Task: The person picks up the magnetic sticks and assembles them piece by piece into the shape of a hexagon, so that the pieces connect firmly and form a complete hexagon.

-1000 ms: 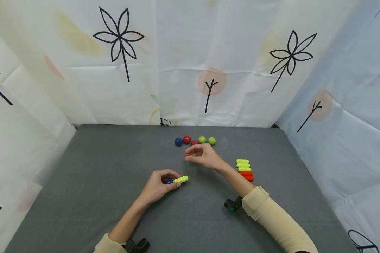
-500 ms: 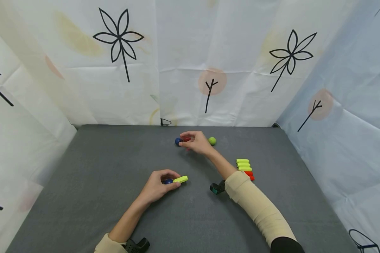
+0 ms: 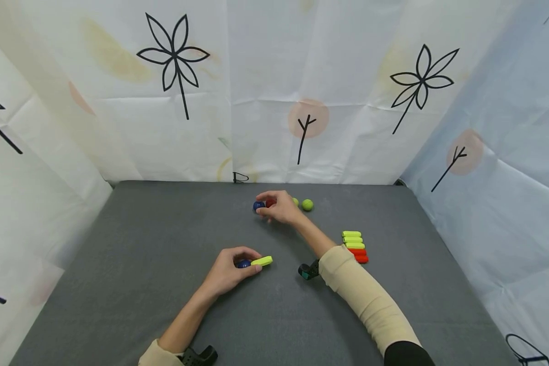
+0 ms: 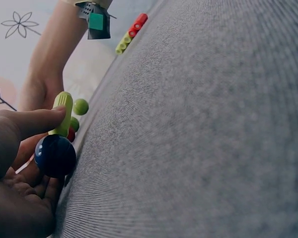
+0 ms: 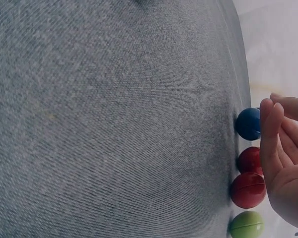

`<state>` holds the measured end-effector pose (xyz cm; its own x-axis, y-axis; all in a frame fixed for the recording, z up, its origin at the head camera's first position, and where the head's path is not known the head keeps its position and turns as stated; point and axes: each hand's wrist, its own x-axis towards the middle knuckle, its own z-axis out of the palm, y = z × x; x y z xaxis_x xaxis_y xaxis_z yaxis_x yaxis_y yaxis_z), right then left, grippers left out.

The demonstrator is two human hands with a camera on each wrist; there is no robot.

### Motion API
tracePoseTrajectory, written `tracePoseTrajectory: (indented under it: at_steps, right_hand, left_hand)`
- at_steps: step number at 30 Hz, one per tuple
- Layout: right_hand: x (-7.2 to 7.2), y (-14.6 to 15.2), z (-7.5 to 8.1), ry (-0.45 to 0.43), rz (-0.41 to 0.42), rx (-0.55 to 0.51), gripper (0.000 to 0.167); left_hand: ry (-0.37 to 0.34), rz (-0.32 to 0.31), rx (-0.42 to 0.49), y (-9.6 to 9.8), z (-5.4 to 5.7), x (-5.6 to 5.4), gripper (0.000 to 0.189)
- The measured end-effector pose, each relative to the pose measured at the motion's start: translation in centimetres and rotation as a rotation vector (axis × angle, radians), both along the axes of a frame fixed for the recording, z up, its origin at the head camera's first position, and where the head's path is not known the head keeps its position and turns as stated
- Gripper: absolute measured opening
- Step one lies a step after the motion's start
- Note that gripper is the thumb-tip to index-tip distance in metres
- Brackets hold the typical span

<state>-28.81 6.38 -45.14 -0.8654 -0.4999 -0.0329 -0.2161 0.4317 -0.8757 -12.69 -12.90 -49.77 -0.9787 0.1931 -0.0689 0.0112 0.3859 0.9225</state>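
Cylinder (image 3: 264, 260), ribbed and yellow-green, lies in the left hand (image 3: 227, 268), near the middle of the grey table (image 3: 174, 229); one end appears to touch a dark blue ball (image 4: 55, 156) cupped in the same hand. Left thumb presses on the side of the cylinder, other fingers curve behind: a pinch on the cylinder, ball tucked below it in the left wrist view. Right hand (image 3: 281, 207) is at the far row, thumb and index finger narrowed about the far blue ball (image 3: 258, 206); contact cannot be confirmed, since the fingers cover part of it. Step in hand, as judged: picking up a further ball while the left hand steadies the joined pair. Next move likely calls for a firm thumb-and-finger grip on the smooth sphere, then a straight lift. Obstruction: two red balls (image 5: 248, 190) are just to the right of the far blue ball, beneath the right hand, and could roll if brushed. Beyond them, at the right end of the row, two green balls (image 3: 307, 205). Farther right and nearer, a stack of yellow-green cylinders (image 3: 353, 240) with red cylinders (image 3: 360, 258) on its near side, well clear of the fingers. White curtain (image 3: 265, 61) with black plant outlines behind the table.
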Motion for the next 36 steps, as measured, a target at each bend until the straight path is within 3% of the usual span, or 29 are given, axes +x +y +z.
tracePoseTrajectory:
  at_steps: [15,28,36]
  right_hand:
    - [-0.1,-0.3,0.2,0.066,0.0,0.078,0.04]
    - [0.7,-0.2,-0.7,0.047,0.063,0.13,0.038]
    - [1.2,0.2,-0.9,0.035,0.063,0.099,0.035]
  left_hand:
    - [0.008,0.009,-0.001,0.0,-0.1,0.1,0.018]
    - [0.0,0.001,-0.003,-0.1,-0.1,0.0,0.018]
    - [0.009,-0.007,-0.006,-0.1,-0.1,0.0,0.019]
